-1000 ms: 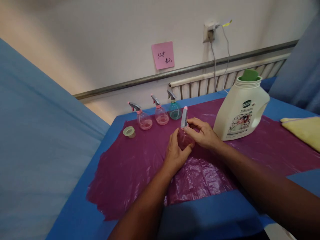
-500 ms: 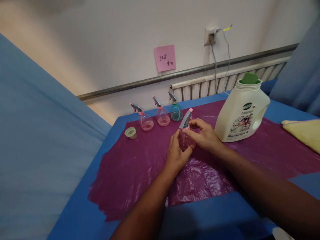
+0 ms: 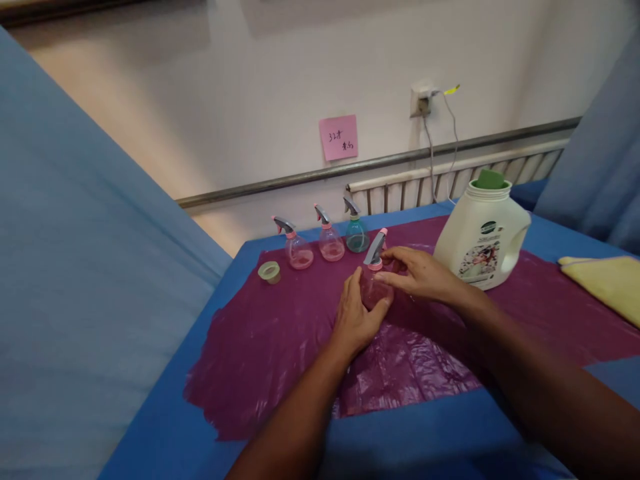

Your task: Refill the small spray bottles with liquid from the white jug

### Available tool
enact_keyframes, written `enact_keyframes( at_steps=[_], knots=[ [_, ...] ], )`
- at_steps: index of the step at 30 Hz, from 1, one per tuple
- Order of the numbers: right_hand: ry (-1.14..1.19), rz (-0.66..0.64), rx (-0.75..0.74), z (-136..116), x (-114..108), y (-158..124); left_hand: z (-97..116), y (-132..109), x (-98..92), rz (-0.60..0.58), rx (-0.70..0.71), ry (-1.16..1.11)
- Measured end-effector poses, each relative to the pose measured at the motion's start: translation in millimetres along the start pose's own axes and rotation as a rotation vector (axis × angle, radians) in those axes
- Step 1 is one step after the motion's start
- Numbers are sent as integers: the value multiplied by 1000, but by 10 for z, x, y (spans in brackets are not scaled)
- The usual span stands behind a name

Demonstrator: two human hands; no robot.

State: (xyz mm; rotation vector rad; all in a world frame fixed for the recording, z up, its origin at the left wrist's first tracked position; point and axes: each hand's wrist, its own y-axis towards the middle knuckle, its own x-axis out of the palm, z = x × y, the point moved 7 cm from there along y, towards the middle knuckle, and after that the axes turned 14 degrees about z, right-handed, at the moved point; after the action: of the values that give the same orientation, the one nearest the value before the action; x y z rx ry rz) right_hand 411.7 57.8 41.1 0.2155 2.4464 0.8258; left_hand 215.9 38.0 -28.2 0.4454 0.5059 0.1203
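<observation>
A clear pink spray bottle (image 3: 376,291) with a grey and pink spray head (image 3: 376,249) stands upright, slightly tilted, on the purple plastic sheet (image 3: 280,347). My left hand (image 3: 357,313) is wrapped round its body from the left, thumb in front. Close to the right of the pink collar is my right hand (image 3: 420,273), its thumb and forefinger curved and apart; the collar shows uncovered between spray head and body. Whether the fingertips touch the bottle is hard to tell. Behind stand two pink spray bottles (image 3: 300,255) and a teal spray bottle (image 3: 357,239), each with some liquid low inside.
A large cream detergent jug (image 3: 480,247) with a green piece in its mouth stands by my right forearm. A small pale green cup (image 3: 270,272) sits at left, a yellow cloth (image 3: 603,280) at right. Blue curtain (image 3: 100,267) borders the left; wall and radiator (image 3: 400,190) lie behind.
My right thumb and fingers have shifted slightly off the collar, leaving it more exposed. The left hand keeps its grip on the bottle. The whole view has tilted upward a little.
</observation>
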Motion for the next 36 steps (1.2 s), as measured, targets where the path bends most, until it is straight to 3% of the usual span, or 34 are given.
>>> enact_keyframes(
  at_steps=[3, 7, 10, 13, 15, 21, 25, 29, 36],
  knots=[
    [-61, -104, 24, -49, -122, 64, 3, 18, -52, 22, -20, -11],
    [-203, -184, 1, -196, -180, -2, 38, 92, -208, 144, -14, -55],
    [-235, -48, 9, -241, -196, -152, 76, 142, -358, 236, -13, -76],
    [-175, 156, -66, -272, -188, -329, 132, 148, -459, 239, -10, -49],
    [-155, 215, -153, -300, -142, -421, 221, 127, -508, 221, 56, 8],
    [-185, 231, -350, -470, -25, -517, 653, -18, -606, 223, 461, 303],
    [-265, 234, -407, -554, 30, -565, 842, -93, -619, 229, 559, 412],
    [-338, 229, -402, -529, 69, -599, 895, -108, -632, 247, 559, 505],
    [-397, 224, -374, -454, 40, -605, 761, -78, -577, 158, 443, 648]
  ],
)
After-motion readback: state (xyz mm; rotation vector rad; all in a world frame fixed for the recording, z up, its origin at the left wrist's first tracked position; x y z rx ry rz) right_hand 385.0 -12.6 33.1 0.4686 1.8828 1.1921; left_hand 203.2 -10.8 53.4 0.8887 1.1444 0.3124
